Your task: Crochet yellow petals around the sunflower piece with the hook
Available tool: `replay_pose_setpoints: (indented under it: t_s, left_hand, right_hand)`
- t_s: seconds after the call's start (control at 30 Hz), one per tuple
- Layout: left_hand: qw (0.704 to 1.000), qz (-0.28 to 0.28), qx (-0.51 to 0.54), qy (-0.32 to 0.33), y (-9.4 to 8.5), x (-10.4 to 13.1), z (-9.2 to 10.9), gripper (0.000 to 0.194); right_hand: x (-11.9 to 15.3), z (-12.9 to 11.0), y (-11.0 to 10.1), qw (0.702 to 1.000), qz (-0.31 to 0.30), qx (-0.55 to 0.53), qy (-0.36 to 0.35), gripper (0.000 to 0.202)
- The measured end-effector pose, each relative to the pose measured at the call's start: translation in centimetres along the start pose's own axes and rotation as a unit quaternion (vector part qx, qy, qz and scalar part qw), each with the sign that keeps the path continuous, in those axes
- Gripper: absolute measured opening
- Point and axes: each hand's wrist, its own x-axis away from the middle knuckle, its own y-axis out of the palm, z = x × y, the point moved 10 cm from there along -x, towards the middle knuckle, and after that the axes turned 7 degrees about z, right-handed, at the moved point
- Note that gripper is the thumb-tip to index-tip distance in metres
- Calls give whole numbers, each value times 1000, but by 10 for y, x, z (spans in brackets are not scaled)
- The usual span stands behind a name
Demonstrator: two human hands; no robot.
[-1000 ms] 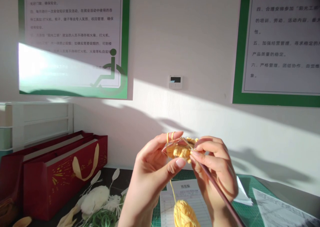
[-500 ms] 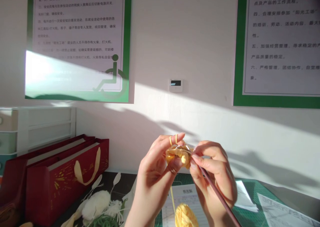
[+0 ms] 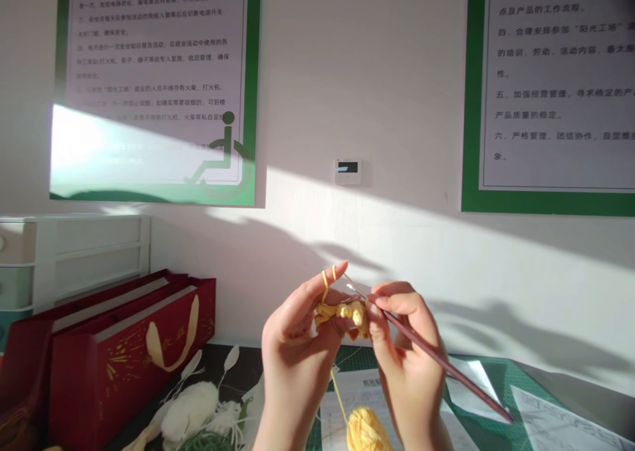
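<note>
My left hand (image 3: 302, 332) pinches a small yellow crocheted piece (image 3: 354, 313) between thumb and fingers, with yellow yarn looped round its raised index finger. My right hand (image 3: 409, 335) grips a crochet hook (image 3: 446, 365) with a dark red handle. The metal tip of the hook is at the upper edge of the yellow piece, near the left index fingertip. A strand runs down from my left hand to a yellow yarn ball (image 3: 367, 430) below, between my wrists.
Printed sheets (image 3: 347, 405) lie on a green cutting mat (image 3: 513, 371). At left are red gift bags (image 3: 133, 345), white drawers (image 3: 99, 246), white yarn (image 3: 191, 408) and green yarn (image 3: 208, 440). Two green-framed posters (image 3: 153, 196) hang on the wall behind.
Both hands and the yellow piece have shifted left. The hook has turned to a flatter slant, its handle end now further right, and its metal tip shows more clearly above the piece.
</note>
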Motion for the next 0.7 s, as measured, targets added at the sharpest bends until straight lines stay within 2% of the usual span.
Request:
replay_pose_setpoints:
  t_s: [0.13,0.2,0.27,0.37,0.43,0.6,0.7]
  left_hand:
    - [997,53,-4,-51,-11,-1,-9,51]
    - [997,62,-16,-50,-16,-2,-11,54]
    - [998,44,-51,14,-16,-2,-1,55]
    - [977,-13,-120,174,-8,4,24,60]
    - [966,-27,-157,204,-6,7,27,61]
    - [982,-78,-109,130,2,4,10,63]
    - [984,-80,-76,138,6,2,15,59]
  right_hand:
    - [-4,9,8,998,-30,-15,52,8]
    - [-4,13,13,995,-49,-34,83,11]
    - [-2,18,15,989,-58,-62,118,12]
    - [1,23,16,985,-57,-95,135,8]
    - [1,23,13,984,-47,-113,132,5]
    - [-4,14,5,987,-43,-116,103,10]
    - [-6,9,4,990,-60,-100,83,12]
